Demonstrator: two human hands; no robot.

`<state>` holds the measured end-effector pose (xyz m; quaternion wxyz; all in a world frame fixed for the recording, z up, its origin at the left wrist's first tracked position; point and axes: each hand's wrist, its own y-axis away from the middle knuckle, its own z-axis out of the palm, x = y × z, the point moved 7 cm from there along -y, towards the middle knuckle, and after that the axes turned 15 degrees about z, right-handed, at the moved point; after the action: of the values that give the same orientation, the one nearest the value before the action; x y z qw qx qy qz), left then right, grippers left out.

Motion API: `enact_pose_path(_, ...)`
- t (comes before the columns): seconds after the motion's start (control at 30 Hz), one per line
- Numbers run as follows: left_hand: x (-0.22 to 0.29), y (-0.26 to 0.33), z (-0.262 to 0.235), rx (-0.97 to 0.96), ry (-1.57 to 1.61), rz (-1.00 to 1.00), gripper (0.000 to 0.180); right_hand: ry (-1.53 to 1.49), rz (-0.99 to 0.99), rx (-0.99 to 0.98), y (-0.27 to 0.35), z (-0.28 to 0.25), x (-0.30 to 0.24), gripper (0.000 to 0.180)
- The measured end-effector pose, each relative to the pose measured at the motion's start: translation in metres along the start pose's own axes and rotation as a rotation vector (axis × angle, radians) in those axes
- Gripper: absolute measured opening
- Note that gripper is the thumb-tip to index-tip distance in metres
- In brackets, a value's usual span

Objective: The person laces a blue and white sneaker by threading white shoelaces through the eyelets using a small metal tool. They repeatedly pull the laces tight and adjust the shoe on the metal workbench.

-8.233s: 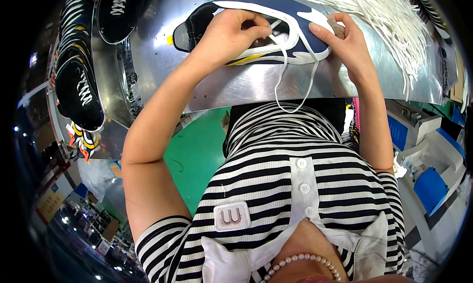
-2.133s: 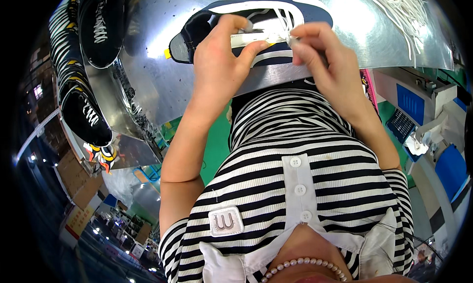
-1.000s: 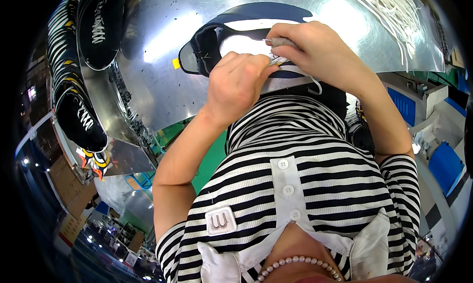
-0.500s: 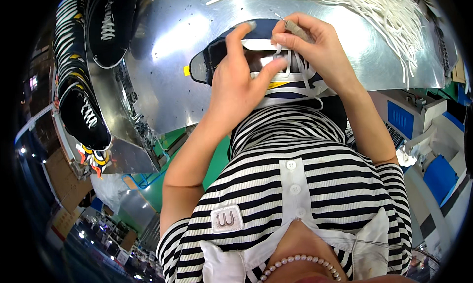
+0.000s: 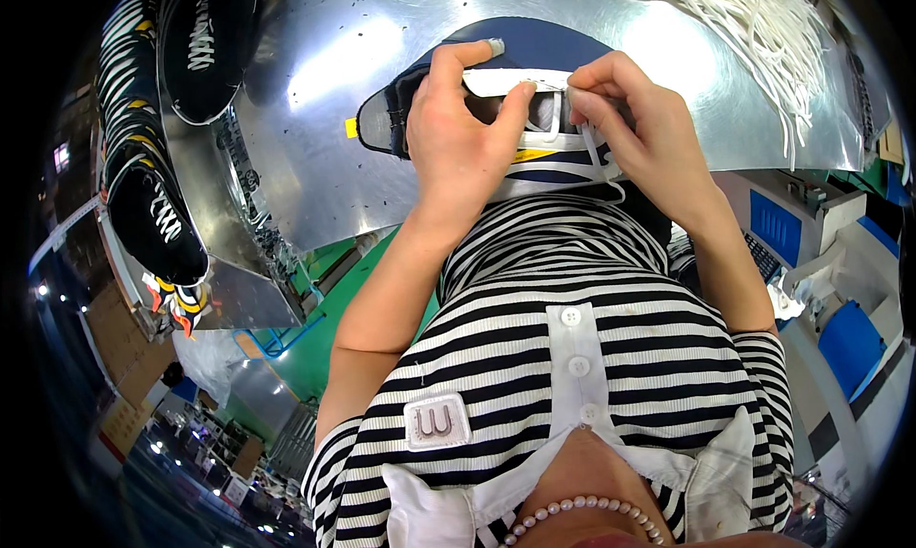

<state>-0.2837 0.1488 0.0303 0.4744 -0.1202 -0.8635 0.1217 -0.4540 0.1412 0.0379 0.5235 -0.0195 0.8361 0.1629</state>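
Observation:
A dark navy shoe upper [image 5: 544, 35] with a white eyelet strip, a yellow accent and a black heel lies on the metal table in front of me. My left hand [image 5: 460, 133] grips it at the collar, index finger over the far side, thumb against the white eyelet strip [image 5: 506, 82]. My right hand [image 5: 637, 119] is closed in a pinch at the strip's right end. Its fingers mostly hide the hooked hand tool that shows in the earlier frame. A white shoelace [image 5: 590, 147] crosses the opening below these fingers and loops toward my body.
A thick bundle of white laces [image 5: 735, 38] lies at the far right of the metal table [image 5: 315, 157]. Black laced shoe uppers [image 5: 207, 47] and a striped row of uppers [image 5: 129, 62] stand at the left. A keyboard [image 5: 763, 262] is at the right.
My right hand has turned and come down to the eyelet strip; the tool's wrapped handle and raised hook are now hidden. My left thumb has shifted up onto the strip.

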Motion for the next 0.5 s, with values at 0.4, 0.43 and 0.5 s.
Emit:
enact_pose_path(0.4,0.016,0.006,0.007,-0.096,-0.097,0.118,0.037,0.696,-0.192,0.162,-0.016,0.037,-0.028,0.017)
enact_pose_path(0.43,0.01,0.004,0.006,-0.034,0.063,0.02,0.037,0.663,-0.208,0.195,-0.013,0.03,-0.03,0.016)
enact_pose_path(0.5,-0.004,0.001,0.005,0.103,0.368,-0.188,0.038,0.589,-0.25,0.243,-0.001,0.01,-0.035,0.015)
